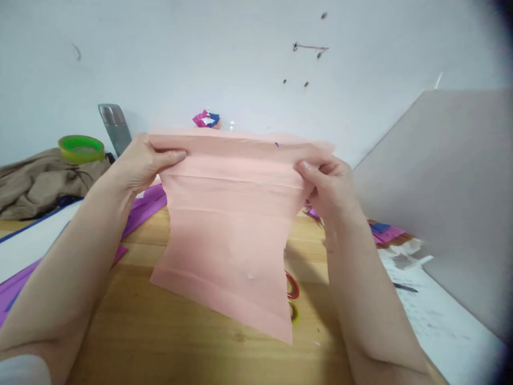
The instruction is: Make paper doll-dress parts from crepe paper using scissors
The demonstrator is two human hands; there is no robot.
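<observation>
1. Two hands pinch a thin pink crepe sheet [230,224] by its top corners: left hand [140,163], right hand [328,184], thumbs pressed on front.
2. Soft horizontal creases cross it; its lower edge hangs above the wooden table [160,331].
3. Below the right hand, scissor handles [293,291] sit partly hidden behind the sheet.
4. Beyond the left hand, a green tape roll [81,148] rests on brown cloth [40,179].

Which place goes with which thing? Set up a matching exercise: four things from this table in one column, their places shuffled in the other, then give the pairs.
Things
1. pink paper sheet
2. green tape roll
3. purple paper
4. red and yellow rings

Places
A. on the wooden table, partly hidden by the sheet's lower right edge
B. on the brown cloth at far left
C. held up between the left hand and the right hand
D. flat on the table under the left forearm

Pairs: 1-C, 2-B, 3-D, 4-A
</observation>
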